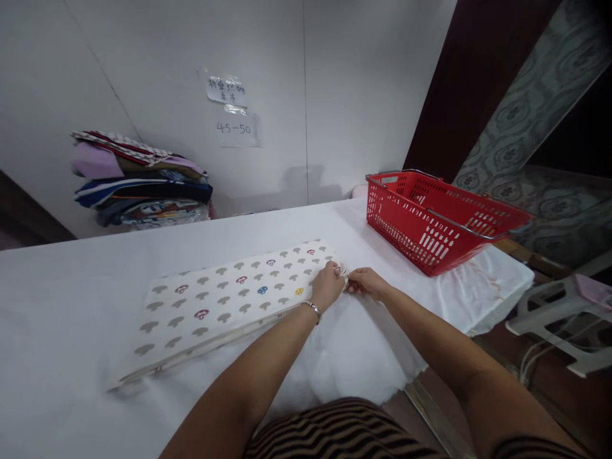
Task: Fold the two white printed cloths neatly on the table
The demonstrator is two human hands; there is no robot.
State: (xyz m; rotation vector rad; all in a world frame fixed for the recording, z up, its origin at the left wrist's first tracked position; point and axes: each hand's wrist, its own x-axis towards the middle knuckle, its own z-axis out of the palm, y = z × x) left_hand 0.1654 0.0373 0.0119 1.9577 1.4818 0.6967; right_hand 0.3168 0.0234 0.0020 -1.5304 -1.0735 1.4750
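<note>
A long folded cloth (229,290) lies flat on the white-covered table, cream with grey mushrooms and a few red, blue and yellow ones. White cords (342,270) stick out at its right end. My left hand (328,285), with a bracelet on the wrist, rests on that end with its fingers closed around the cords. Just to the right, my right hand (366,283) pinches the cords from the other side, its fingertips almost meeting the left ones. How the cords run between the fingers is hard to make out.
Behind the cloth at right stands a red plastic basket (415,220) with metal handles. A pile of folded fabrics (143,182) sits at the back left. Paper notes (234,127) are taped to the wall. A pale plastic stool (559,319) is beyond the table's right edge.
</note>
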